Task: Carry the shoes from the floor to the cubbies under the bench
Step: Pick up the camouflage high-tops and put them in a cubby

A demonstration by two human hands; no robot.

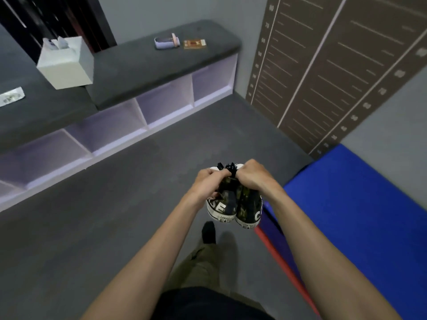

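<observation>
**Shoes up, cubbies ahead**

Grey floor (92, 227) under you: your left hand (208, 183) and right hand (254, 176) each clench a camouflage shoe (233, 204), hanging beneath your fists, well short of the cubbies (161, 102) under the bench (150, 65).

Only one view is given, taken from a camera worn on the person's head. It is pointed forward and down, from high up. The grey floor (97, 227) is seen far below, and the two bare arms are seen close. The long grey padded desk (147, 65) is seen farther off, up and to the left.
</observation>
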